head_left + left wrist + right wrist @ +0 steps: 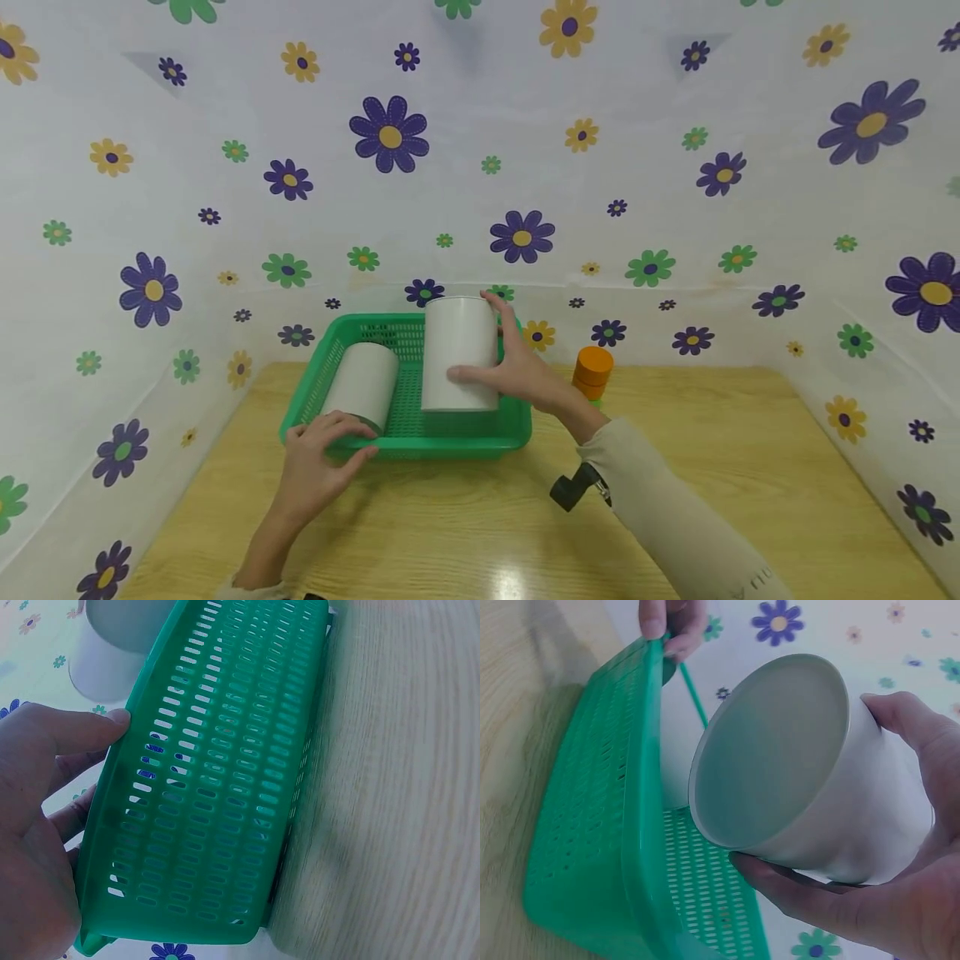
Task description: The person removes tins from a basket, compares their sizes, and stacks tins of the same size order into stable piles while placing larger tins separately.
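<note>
Right hand [525, 371] wrapped round an upright white cylinder [459, 354], thumb across the front, fingers up the far side, grip clamped firmly on it. Held upright over the green basket [450, 437], right half; hard to tell from the head view whether touching the mesh floor or just above it. Left hand [318, 462] steadying the basket at its near left rim, fingers curled over the edge, thumb pinching the wall. Second white cylinder [362, 386] already lying on its side in the left half, just beyond those fingers.

Progress, as a judgement: one cylinder down and settled, the second in hand over the basket, not yet released. Setting down and letting go seemingly all that remains for this one. Orange cylinder [593, 372] standing alone on the bench [712, 467], right of the basket, untouched.

Now the views. Right wrist: flat end of the held cylinder [769, 754] tilted toward the lens, hanging clear above the mesh floor of the basket [592, 825], fingers [810, 892] cupping from below, something the head view cannot settle. Left wrist: slotted outer wall of the basket [217, 787] filling the frame, left thumb [67, 731] pressed on the rim, basket resting flat on the wood. Only the head view shows the orange piece and the flowered backdrop [480, 150] all round.
</note>
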{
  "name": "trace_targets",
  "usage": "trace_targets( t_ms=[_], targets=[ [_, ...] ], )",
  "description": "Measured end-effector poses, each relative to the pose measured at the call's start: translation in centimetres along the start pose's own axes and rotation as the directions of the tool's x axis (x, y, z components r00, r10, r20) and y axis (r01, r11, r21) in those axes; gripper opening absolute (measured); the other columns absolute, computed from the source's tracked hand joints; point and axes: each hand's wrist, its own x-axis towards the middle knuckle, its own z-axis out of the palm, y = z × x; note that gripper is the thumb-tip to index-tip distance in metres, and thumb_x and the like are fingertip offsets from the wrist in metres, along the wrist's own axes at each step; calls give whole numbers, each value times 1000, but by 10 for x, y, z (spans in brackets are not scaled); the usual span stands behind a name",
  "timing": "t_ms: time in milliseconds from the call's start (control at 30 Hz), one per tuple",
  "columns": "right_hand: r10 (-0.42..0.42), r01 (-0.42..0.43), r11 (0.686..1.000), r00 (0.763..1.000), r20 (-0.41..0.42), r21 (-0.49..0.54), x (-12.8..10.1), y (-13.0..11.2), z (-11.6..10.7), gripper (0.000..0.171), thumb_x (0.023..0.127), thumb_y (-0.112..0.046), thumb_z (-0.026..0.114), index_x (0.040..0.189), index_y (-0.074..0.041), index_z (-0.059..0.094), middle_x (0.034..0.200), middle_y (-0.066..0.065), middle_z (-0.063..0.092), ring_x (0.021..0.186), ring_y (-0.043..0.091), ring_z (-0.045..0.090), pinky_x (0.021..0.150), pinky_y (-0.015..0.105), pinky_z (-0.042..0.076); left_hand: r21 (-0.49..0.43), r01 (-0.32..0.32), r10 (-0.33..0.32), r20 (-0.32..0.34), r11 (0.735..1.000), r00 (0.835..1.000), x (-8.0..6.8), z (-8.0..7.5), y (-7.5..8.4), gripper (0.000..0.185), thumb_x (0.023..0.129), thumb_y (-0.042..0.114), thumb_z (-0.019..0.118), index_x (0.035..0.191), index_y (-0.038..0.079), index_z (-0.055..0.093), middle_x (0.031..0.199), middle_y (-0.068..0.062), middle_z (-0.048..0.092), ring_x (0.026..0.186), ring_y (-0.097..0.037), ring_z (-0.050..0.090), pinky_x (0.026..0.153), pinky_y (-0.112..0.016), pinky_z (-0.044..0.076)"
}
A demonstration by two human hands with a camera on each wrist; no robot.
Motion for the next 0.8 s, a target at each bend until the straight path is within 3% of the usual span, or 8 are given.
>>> trace_targets(
  t_ms=[167,433,800],
  targets=[
    [-54,55,998,997,-60,6,-18,-1,-11,111,85,-26,85,158,-46,5,150,19,32,125,42,51,87,56,55,0,3,-3,3,1000,1000,-2,-3,-1,29,75,7,90,93,24,75,100,11,70,99,-18,61,80,-46,20],
    [-92,100,993,987,-129,60,-52,4,-38,110,86,-22,84,156,-51,4,157,19,26,124,52,54,83,57,56,-2,1,-1,2,1000,1000,-1,-3,-3,28,75,7,89,93,23,75,100,9,70,99,-18,61,80,-47,20],
    [-183,178,983,937,-296,-42,-94,14,-88,114,88,-4,77,160,-42,-2,156,21,28,110,57,60,72,52,59,-21,-11,11,-4,1000,1000,-2,-1,-1,28,76,6,89,94,23,75,99,10,70,99,-17,61,80,-47,20]
  ],
)
